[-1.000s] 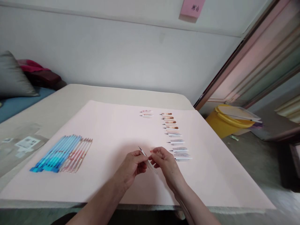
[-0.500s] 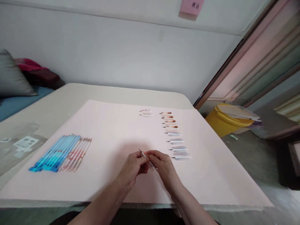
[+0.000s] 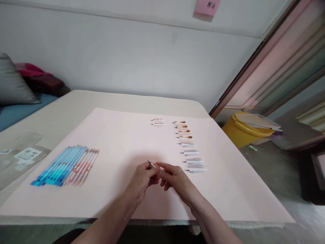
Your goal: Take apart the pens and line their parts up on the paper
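Note:
My left hand (image 3: 142, 176) is closed on a thin white pen refill (image 3: 151, 164) whose dark tip points up and left. Fingers of my right hand (image 3: 175, 174) close round the other end, together with a small reddish, patterned piece that is mostly hidden. The hands meet above the pink sheet (image 3: 122, 145). To their right lies a column of white refills with dark tips, each beside a short clear pen part (image 3: 194, 160) or a brown-capped one (image 3: 186, 137). Farther back, two similar sets (image 3: 157, 124) lie side by side.
On the left lie several blue pens (image 3: 59, 166) next to clear pens with red patterns (image 3: 82, 167). A clear plastic bag (image 3: 24, 156) is at the table's left edge. A yellow bucket (image 3: 236, 130) stands on the floor at right. A wall is behind the table.
The refill's tip has shifted slightly left and up, and its long rear end no longer shows below my hands. The right-hand fingers have curled and shifted. The laid-out pens have stayed put.

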{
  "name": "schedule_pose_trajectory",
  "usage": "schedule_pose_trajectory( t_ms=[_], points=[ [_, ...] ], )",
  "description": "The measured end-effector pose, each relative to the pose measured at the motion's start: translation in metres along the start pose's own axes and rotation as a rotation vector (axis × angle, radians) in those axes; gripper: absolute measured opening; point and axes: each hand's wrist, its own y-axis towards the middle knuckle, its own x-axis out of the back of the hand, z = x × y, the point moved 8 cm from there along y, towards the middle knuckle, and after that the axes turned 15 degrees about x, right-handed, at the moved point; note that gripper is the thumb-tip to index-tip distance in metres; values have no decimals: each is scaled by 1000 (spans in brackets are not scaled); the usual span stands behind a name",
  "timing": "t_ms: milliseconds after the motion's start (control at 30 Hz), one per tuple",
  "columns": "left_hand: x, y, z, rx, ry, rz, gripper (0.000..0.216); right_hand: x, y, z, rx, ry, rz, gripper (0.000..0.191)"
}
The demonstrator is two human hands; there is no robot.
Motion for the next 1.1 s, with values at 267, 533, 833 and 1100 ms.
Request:
schedule_pose_trajectory(
  t_ms=[267, 533, 833, 1100],
  points=[
    [6, 3, -2, 11, 9, 9, 22, 0, 3, -5, -1, 67, 21, 38],
    [13, -5, -23, -5, 252, 35, 27, 8, 0, 6, -66, -3, 32, 42],
    [11, -1, -30, -146, 284, -20, 18, 16, 1, 12, -30, -29, -58, 26],
    [29, 10, -31, -188, 79, -144, 25, 41, 1, 9, -30, 127, -300, 22]
  ],
)
